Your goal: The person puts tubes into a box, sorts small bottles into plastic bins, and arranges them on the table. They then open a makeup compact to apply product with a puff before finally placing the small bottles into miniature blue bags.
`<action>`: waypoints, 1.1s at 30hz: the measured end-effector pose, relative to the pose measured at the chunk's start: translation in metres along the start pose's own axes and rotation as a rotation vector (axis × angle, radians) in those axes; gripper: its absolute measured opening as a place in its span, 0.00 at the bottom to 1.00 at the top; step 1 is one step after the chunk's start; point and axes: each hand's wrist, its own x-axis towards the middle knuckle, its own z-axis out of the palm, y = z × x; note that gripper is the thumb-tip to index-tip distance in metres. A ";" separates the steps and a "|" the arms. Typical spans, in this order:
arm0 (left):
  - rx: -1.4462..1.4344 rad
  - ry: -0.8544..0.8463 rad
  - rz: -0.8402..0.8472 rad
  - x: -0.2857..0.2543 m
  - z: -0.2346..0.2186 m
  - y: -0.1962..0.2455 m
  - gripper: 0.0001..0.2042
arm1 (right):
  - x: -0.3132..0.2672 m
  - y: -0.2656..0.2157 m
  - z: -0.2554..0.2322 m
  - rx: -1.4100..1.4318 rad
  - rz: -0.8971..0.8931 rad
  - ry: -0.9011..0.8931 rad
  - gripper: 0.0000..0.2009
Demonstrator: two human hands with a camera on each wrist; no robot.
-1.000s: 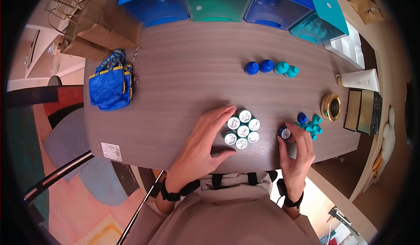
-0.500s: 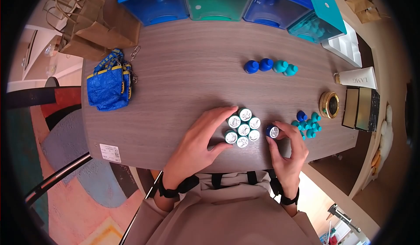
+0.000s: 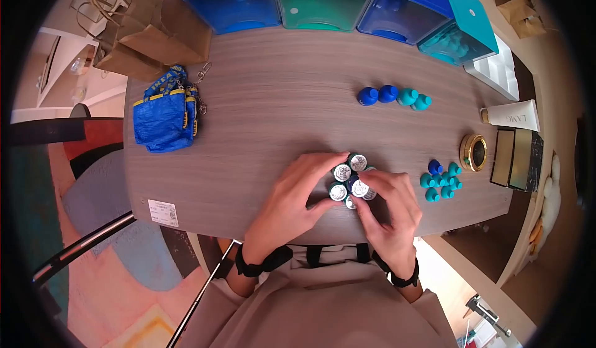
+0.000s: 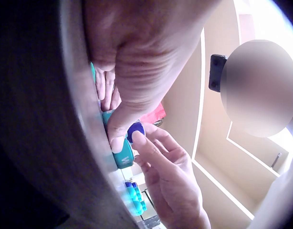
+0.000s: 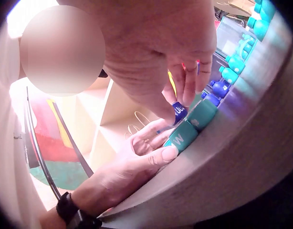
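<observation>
Over a grey-brown wood-grain table [image 3: 261, 112], the right hand [image 3: 396, 214] pinches a small dark-blue, round plastic-looking bottle [image 3: 360, 188], its white printed end up, between thumb and fingers. The bottle is over the middle of a tight cluster of green, round plastic-looking bottles with white printed tops [image 3: 341, 173]; whether it touches them I cannot tell. The left hand [image 3: 295, 193] lies spread along the cluster's side, fingers fairly straight, thumb tip touching a green one. If the blue bottle came down off-centre, it could tip or slide off a smooth rim; a hard left-hand squeeze could shift the cluster, and a fingertip catching on release could drag it over.
</observation>
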 end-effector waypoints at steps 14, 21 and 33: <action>-0.036 -0.114 -0.053 0.001 0.003 0.008 0.47 | -0.008 0.000 -0.009 0.081 0.139 -0.001 0.27; 0.024 -0.082 0.025 0.003 0.019 0.006 0.50 | -0.002 0.001 0.002 -0.053 0.057 -0.005 0.22; 0.101 -0.050 0.039 0.002 0.024 0.005 0.49 | -0.003 0.000 0.000 -0.075 0.066 0.002 0.20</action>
